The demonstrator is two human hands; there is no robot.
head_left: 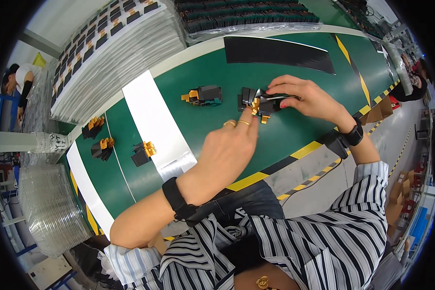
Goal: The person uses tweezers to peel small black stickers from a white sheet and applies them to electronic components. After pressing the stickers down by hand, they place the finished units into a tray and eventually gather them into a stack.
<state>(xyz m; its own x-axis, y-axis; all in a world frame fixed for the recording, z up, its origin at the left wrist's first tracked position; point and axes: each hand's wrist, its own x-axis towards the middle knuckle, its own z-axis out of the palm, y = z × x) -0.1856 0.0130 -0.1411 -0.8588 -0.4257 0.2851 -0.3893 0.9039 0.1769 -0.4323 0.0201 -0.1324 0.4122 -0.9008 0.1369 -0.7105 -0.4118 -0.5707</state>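
My left hand [231, 147] reaches in from the lower left. Its outstretched fingertips press on a small stack of black flat parts with gold flex-cable tails [254, 105] on the green bench. My right hand [314, 99] is closed, thumb against fingers, on slim tweezers [281, 97] whose tips point at the same stack. The palm side and the exact grip are partly hidden. Left of that stack lies another pile of black parts with orange-gold tails [209, 95], apart from both hands.
Three small groups of similar parts [141, 153] lie at the left, by a white strip [154, 111]. A black sheet [278, 54] lies along the back. Tall stacks of clear trays [125, 53] stand behind. Yellow-black tape [307, 150] marks the near edge. Another person [24, 79] is at far left.
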